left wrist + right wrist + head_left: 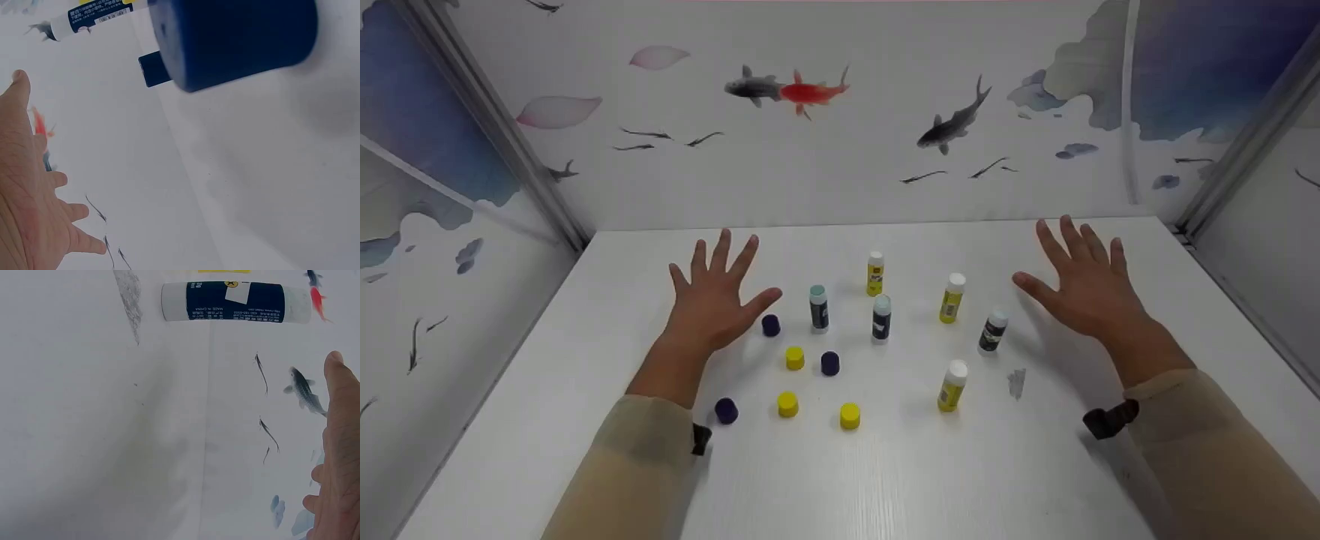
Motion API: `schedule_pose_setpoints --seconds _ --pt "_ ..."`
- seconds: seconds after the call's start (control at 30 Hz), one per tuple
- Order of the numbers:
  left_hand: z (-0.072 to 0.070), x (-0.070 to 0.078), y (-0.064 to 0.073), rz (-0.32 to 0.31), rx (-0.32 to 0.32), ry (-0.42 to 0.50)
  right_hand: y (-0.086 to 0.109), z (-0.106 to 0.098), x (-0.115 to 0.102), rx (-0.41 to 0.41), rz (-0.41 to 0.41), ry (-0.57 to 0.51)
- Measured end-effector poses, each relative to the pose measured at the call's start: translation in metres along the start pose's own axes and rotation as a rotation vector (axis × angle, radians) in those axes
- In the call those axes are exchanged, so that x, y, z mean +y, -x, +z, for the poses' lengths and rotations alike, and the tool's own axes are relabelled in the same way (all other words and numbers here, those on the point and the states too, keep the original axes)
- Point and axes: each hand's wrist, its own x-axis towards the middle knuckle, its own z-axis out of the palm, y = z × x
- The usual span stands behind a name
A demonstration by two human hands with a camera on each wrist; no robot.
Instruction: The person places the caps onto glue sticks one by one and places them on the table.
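Both hands are spread flat with straight fingers and hold nothing. My left hand point(711, 304) is at the left, nearest a dark blue cap point(770, 325). My right hand point(1087, 289) is at the right, beside a dark blue glue stick point(993, 331) that also shows in the right wrist view. Uncapped glue sticks stand upright between the hands: yellow ones such as this yellow glue stick point(952, 386), and dark blue ones such as this blue glue stick point(881, 320). Loose caps stand nearer the front left, among them a yellow cap point(850, 416) and a dark blue cap point(726, 411).
The white table point(810, 487) is bordered by a back panel point(847, 180) printed with fish, and by side panels. A grey smudge point(1017, 383) marks the table right of the front yellow glue stick. A black wrist strap point(1111, 420) shows at the right sleeve.
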Motion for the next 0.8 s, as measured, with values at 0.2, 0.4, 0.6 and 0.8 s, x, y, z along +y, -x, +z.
schedule_pose_setpoints --seconds 0.2,0.4,0.6,0.8 --pt "0.000 -0.001 0.005 -0.002 0.019 0.026 0.002 0.002 -0.002 0.014 0.003 -0.030" --pt "0.003 -0.006 0.010 -0.004 0.021 0.038 0.005 0.004 -0.004 0.041 -0.001 -0.071" --pt "0.006 -0.010 0.016 0.001 0.033 0.059 0.009 0.009 -0.005 0.055 -0.013 -0.136" --pt "0.008 -0.013 0.022 0.001 0.043 0.081 0.015 0.017 -0.009 0.060 -0.028 -0.180"
